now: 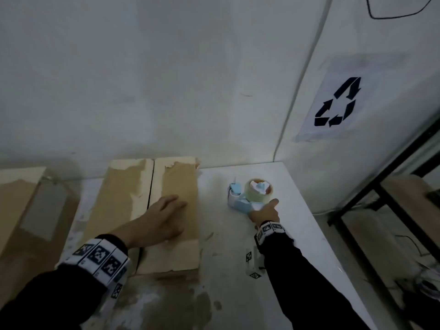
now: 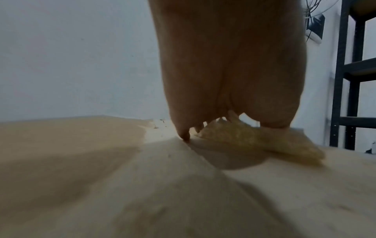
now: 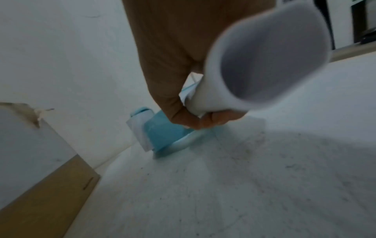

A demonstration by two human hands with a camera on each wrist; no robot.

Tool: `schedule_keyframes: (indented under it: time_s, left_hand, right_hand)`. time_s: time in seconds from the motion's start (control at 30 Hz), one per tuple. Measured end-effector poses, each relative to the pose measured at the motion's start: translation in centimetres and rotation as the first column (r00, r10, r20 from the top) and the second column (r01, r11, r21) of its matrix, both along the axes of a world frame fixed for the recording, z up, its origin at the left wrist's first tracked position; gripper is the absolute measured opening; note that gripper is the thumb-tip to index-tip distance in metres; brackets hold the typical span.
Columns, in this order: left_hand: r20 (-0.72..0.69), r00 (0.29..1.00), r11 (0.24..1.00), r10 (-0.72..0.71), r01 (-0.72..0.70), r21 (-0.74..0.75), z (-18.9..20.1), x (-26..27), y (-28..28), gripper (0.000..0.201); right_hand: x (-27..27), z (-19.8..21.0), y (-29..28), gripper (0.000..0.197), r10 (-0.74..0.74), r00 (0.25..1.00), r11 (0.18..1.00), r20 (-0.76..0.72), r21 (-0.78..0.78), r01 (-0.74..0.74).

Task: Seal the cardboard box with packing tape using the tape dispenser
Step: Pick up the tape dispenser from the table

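Left hand (image 1: 164,219) flat, fingers straight, on cardboard box (image 1: 176,253) at 9 o'clock on bench (image 1: 297,234), likely pinning flaps shut for taping. Right hand (image 1: 265,213) grip clamped on handle of tape dispenser (image 1: 247,195) at 3 o'clock, probably readying the lift

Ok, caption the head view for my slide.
Left hand flat on the cardboard box while the right hand grips the tape dispenser on the white table.
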State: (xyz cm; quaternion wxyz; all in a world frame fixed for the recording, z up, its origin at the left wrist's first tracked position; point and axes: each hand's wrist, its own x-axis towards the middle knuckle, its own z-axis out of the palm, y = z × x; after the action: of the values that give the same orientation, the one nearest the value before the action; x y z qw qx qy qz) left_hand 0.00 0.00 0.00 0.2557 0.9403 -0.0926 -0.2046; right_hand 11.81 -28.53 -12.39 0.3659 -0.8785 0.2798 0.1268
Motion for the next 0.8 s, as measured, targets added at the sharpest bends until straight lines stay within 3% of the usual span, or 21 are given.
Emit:
schedule_keyframes:
  time_s: [0.1, 0.27, 0.43, 0.53, 0.63, 0.73, 0.8]
  left_hand:
    - [0.006, 1.0, 1.0, -0.001, 0.001, 0.01, 0.5, 0.0, 0.0, 0.063]
    - [-0.009, 0.999, 0.998, 0.031, -0.032, -0.045, 2.6, 0.4, 0.8, 0.051]
    - [0.145, 0.984, 0.986, 0.106, -0.085, -0.141, 7.4, 1.0, 2.5, 0.047]
    - [0.189, 0.956, 0.94, 0.225, -0.161, -0.302, 10.6, 1.1, 3.0, 0.043]
    - [0.104, 0.916, 0.789, 0.389, -0.272, -0.551, 12.6, 1.1, 2.9, 0.042]
    - [-0.172, 0.854, 0.443, 0.491, -0.415, -0.795, 13.6, 1.2, 2.6, 0.044]
    - [-0.331, 0.817, 0.223, 0.472, -0.474, -0.852, 14.0, 1.1, 2.4, 0.047]
  right_hand:
    - [0.2, 0.7, 0.0, 0.063, 0.029, 0.995, 0.999, 0.096, 0.024, -0.032]
    - [0.0, 4.7, 1.6, 0.055, -0.017, 0.958, 0.985, 0.286, 0.168, -0.032]
    - [-0.2, 11.0, 5.1, 0.054, -0.028, 0.84, 0.949, 0.542, 0.278, -0.148]
    - [-1.1, 15.4, 7.9, 0.049, -0.038, 0.755, 0.921, 0.654, 0.316, -0.227]
    - [-2.1, 18.9, 10.7, 0.048, -0.046, 0.672, 0.903, 0.739, 0.319, -0.289]
    - [-3.3, 21.3, 13.3, 0.048, -0.044, 0.598, 0.883, 0.801, 0.311, -0.351]
    - [-3.9, 22.3, 14.7, 0.048, -0.036, 0.562, 0.875, 0.826, 0.298, -0.382]
